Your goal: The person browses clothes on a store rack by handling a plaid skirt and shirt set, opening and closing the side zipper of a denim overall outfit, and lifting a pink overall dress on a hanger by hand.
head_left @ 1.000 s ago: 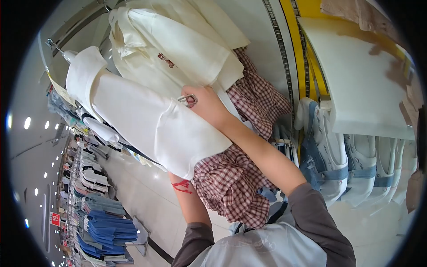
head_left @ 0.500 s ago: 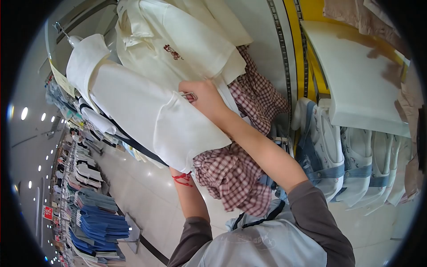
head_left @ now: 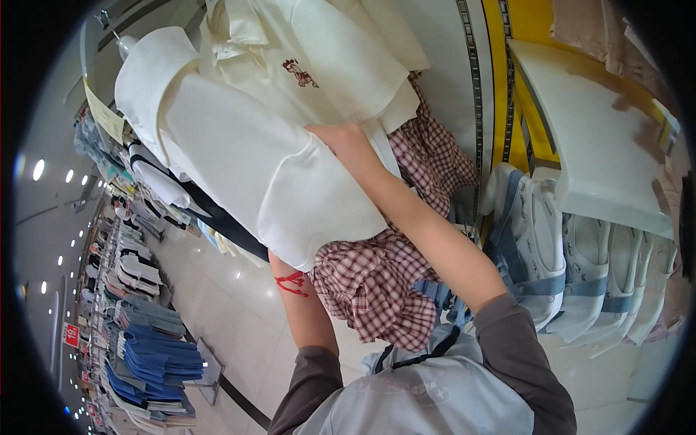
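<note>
A white collared shirt hangs at a slant from a hanger on the left, with a red-and-white checked skirt part below it. My right hand reaches to the shirt's far edge; its fingers are tucked behind the white cloth and hidden. My left forearm, with a red string round it, goes up behind the shirt's lower end, which hides the left hand completely. Behind lies a cream shirt with a small red-brown figure on it and another checked part.
Blue and white garments hang at the right under a white shelf. More clothes hang beyond the shirt on the left. Farther off stand long racks with blue clothes and a red price sign.
My right hand has slid farther behind the white shirt, and the metal piece seen at its fingers is out of sight. The view has shifted slightly, with the hanger now higher.
</note>
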The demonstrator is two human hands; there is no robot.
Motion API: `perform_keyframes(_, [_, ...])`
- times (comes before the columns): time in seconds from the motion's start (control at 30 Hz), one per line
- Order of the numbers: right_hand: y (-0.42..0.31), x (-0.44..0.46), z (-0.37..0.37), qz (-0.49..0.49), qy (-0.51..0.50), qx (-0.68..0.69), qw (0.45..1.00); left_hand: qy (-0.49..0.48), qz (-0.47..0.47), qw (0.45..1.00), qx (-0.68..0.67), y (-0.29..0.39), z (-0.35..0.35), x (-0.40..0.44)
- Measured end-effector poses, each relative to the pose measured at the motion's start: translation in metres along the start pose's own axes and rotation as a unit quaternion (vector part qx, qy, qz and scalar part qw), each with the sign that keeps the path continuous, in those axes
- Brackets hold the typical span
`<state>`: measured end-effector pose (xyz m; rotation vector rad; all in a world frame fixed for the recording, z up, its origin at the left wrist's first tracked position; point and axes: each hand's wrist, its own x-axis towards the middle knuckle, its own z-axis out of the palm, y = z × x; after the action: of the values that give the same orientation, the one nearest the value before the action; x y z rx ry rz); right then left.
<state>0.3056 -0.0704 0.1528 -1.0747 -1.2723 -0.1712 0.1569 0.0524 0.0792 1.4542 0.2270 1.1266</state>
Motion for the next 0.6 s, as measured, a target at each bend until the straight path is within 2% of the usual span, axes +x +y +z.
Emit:
perform_keyframes(0.07, [-0.004, -0.002, -0.002, -0.012, -0.002, 0.009, 1.000, -0.005, -0.007, 1.000, 0.000, -0.002, -0.001, -0.002])
perform_keyframes(0.17, [0.006, 0.003, 0.005, -0.020, -0.004, -0.071, 0.997, -0.011, -0.021, 1.000, -0.001, -0.007, 0.000, -0.010])
perform_keyframes(0.27, [0.005, 0.000, 0.008, -0.056, 0.031, -0.070, 0.995, -0.018, -0.035, 0.999, -0.003, -0.015, 0.005, -0.018])
perform_keyframes(0.37, [0.001, -0.003, 0.008, 0.001, -0.012, -0.056, 0.998, -0.021, -0.045, 0.999, -0.005, -0.023, 0.008, -0.024])
perform_keyframes(0.47, [-0.004, -0.011, 0.005, 0.048, 0.001, -0.073, 0.996, -0.022, -0.046, 0.999, -0.004, -0.026, 0.013, -0.027])
perform_keyframes(0.6, [-0.003, -0.024, 0.001, 0.156, -0.040, 0.036, 0.986, -0.024, -0.047, 0.998, 0.015, -0.026, 0.015, -0.033])
